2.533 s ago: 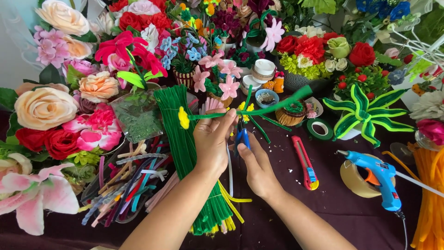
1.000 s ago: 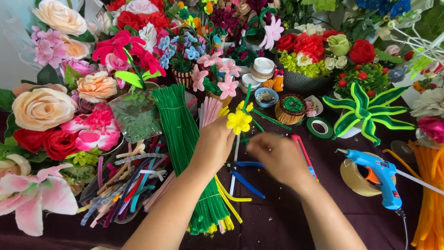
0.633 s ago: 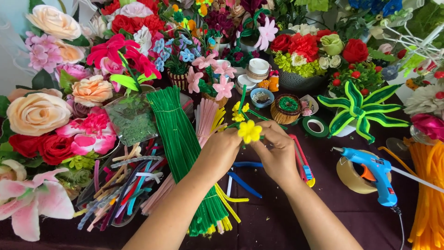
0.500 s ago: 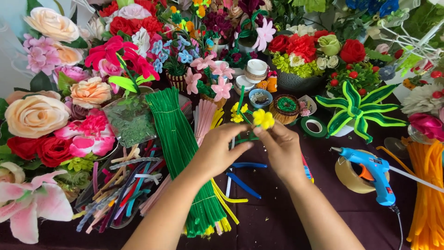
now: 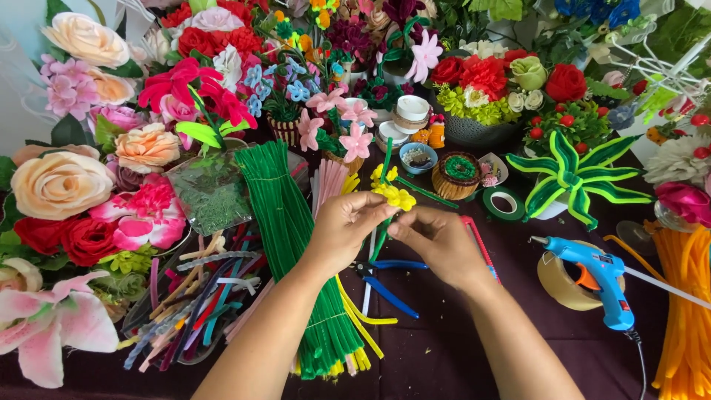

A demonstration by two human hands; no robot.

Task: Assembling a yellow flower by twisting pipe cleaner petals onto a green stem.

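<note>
Holding a small yellow pipe-cleaner flower on its green stem above the dark purple tablecloth, near table centre. Pinching it from the left with left hand, fingers closed on the bloom; pinching just below with right hand, fingertips tight on the stem. Lying directly underneath: blue-handled pliers. Lying beside the left forearm: bundle of green pipe cleaners. Resting to the right: blue glue gun against a tape roll. Crowding the far edge: artificial flowers.
</note>
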